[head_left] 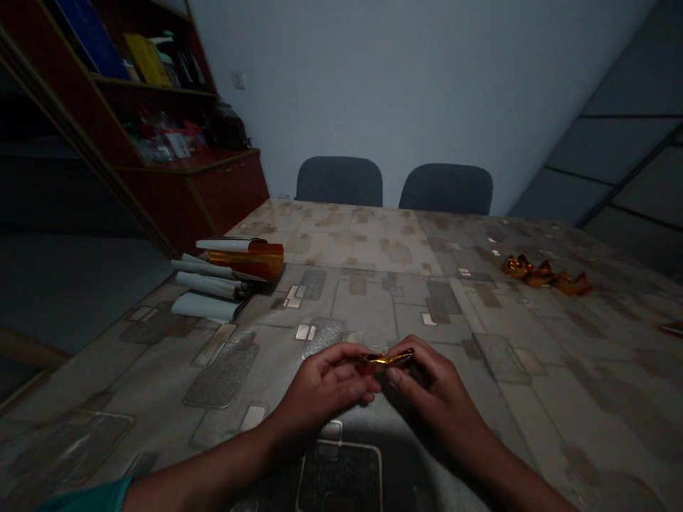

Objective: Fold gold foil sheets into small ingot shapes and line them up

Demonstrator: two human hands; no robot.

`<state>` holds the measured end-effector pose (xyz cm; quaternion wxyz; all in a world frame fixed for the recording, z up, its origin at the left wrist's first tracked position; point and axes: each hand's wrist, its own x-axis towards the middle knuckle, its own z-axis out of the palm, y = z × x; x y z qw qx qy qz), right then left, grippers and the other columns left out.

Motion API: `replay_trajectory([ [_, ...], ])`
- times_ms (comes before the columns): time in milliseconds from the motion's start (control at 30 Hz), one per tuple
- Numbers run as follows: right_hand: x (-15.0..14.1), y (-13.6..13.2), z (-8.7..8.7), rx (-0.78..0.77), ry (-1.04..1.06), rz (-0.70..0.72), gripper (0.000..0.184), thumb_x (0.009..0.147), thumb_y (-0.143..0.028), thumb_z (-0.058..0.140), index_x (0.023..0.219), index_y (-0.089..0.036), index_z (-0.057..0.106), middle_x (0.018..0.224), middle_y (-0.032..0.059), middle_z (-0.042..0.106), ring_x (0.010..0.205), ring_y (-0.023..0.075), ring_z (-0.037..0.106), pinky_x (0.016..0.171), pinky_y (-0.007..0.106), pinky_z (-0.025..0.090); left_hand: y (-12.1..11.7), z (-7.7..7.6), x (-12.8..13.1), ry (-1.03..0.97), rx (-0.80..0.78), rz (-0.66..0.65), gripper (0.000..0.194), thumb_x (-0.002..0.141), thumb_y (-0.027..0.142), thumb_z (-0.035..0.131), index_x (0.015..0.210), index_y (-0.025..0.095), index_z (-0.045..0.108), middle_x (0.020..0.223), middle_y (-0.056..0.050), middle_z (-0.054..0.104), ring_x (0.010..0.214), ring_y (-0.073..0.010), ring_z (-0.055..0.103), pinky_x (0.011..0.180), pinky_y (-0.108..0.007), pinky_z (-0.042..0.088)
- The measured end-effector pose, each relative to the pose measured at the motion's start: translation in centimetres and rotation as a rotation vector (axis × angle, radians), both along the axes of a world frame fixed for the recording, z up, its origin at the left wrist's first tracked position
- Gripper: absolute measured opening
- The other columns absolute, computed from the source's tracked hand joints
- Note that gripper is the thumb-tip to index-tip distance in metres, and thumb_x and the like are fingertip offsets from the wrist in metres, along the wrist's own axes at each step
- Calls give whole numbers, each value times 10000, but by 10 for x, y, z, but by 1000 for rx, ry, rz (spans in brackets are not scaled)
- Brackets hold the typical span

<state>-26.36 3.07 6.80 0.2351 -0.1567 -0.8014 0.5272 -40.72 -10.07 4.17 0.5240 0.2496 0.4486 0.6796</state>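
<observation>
Running crosswise, the gold foil [389,359] spans left hand [329,380] to right hand [438,387].

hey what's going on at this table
A person is handling a small shiny gold piece above the patterned table. The right hand grips one end, while the left hand is at the other. Off to the left lie some curled sheets, pale with a gold side showing on one. Further off to the right, a row of folded gold pieces sits on the table.
</observation>
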Motion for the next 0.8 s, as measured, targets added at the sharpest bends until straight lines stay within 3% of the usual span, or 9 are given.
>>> replay_trajectory([
  [167, 0, -5, 5, 7, -54, 14, 27, 843, -242, 628, 842, -215, 625, 760, 7, 618, 706, 184, 567, 658, 323, 419, 3, -3, -2, 29, -25, 81, 310, 720, 315, 846, 913, 143, 676, 732, -40, 721, 674, -148, 668, 685, -266, 521],
  [333, 4, 1, 15, 26, -63, 135, 65, 840, -170, 608, 867, -227, 623, 781, 2, 618, 730, 178, 565, 685, 317, 430, 3, 3, -6, 9, 4, -22, 262, 785, 332, 801, 890, 143, 654, 755, -46, 722, 681, -141, 677, 666, -239, 517],
  [400, 6, 6, 12, -51, -42, 157, 87, 899, -209, 569, 823, -221, 610, 793, 12, 604, 751, 180, 559, 695, 319, 433, 3, 5, -5, -15, 20, -87, 260, 812, 344, 778, 901, 141, 643, 802, -62, 722, 718, -156, 692, 651, -234, 518],
  [533, 6, 12, -6, -432, -61, 147, 170, 964, -379, 560, 947, -216, 607, 742, -13, 545, 628, 138, 501, 564, 260, 394, 2, 4, -1, -107, 52, -222, 266, 830, 357, 761, 911, 140, 632, 809, -54, 694, 702, -154, 687, 627, -235, 522],
  [633, 3, 10, -13, -415, -31, 223, 214, 947, -390, 606, 1072, -221, 645, 864, 24, 598, 760, 164, 555, 659, 286, 442, 1, 1, 0, -183, 30, -278, 262, 844, 316, 757, 1006, 136, 655, 864, -48, 672, 756, -131, 665, 700, -240, 529],
  [800, -1, 9, -6, -290, 16, 318, 211, 960, -332, 592, 1124, -241, 688, 1041, 58, 612, 1012, 216, 584, 904, 367, 436, 0, -2, -2, -287, 21, -336, 354, 839, 299, 768, 1130, 125, 664, 879, -35, 628, 742, -98, 618, 757, -252, 534],
])
